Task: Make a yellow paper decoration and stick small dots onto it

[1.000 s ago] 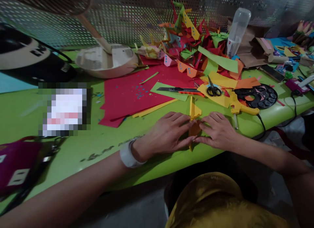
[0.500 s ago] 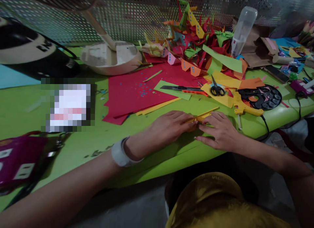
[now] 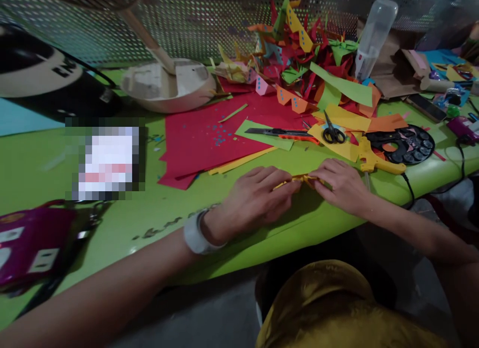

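A small folded piece of yellow paper (image 3: 301, 178) is pinched between my two hands above the green table's front part. My left hand (image 3: 258, 194), with a grey band at the wrist, closes its fingers on the paper's left end. On the right end, my right hand (image 3: 341, 184) grips with thumb and fingertips. Fingers cover much of the paper. Just beyond lie red paper sheets (image 3: 194, 148), a box cutter (image 3: 280, 134) with an orange and black handle, and black-handled scissors (image 3: 333, 133). A yellow glue gun (image 3: 381, 163) rests right of my right hand.
Folded colourful paper pieces (image 3: 295, 68) are heaped at the back, beside a clear bottle (image 3: 377, 36). A fan base (image 3: 168, 88) stands back left. Purple power strip (image 3: 33, 243) lies front left. A black palette (image 3: 407, 144) sits far right, and the glue gun's cord crosses the table edge.
My right hand's fingers have closed from a looser spread into a pinch on the yellow paper. My left hand has curled more tightly. The view has shifted slightly.
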Demonstrator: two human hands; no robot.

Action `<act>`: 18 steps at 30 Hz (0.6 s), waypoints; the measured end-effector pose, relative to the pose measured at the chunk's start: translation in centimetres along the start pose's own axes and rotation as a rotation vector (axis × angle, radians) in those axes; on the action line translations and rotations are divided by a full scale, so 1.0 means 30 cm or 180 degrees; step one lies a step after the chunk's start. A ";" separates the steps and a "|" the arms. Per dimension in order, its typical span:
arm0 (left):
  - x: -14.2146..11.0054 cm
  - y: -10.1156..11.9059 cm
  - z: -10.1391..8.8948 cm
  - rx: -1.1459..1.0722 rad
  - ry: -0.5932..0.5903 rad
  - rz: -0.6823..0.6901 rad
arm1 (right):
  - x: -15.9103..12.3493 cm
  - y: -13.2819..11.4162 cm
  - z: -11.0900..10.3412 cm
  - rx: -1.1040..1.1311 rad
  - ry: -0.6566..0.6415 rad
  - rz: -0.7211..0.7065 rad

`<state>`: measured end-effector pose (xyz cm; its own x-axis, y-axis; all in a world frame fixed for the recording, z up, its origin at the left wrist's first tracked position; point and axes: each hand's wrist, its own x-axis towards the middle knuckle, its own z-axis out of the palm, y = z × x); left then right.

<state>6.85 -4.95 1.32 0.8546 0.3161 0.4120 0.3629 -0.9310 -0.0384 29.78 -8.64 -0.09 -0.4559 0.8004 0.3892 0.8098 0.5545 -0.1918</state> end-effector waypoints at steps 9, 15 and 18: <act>0.000 0.051 0.030 0.0138 -0.0151 0.0052 | -0.011 0.002 0.009 -0.0071 -0.0064 -0.0084; -0.007 0.036 0.044 -0.0127 -0.0070 -0.0323 | 0.048 0.006 0.008 -0.0055 -0.0049 0.0016; -0.009 0.026 0.050 -0.0161 -0.0239 -0.0438 | 0.063 0.001 0.016 -0.0083 -0.0050 0.0030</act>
<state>7.45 -5.50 -0.19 0.8242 0.4522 0.3409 0.4609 -0.8854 0.0603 28.78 -7.00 0.21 -0.4540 0.8091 0.3732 0.8233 0.5411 -0.1716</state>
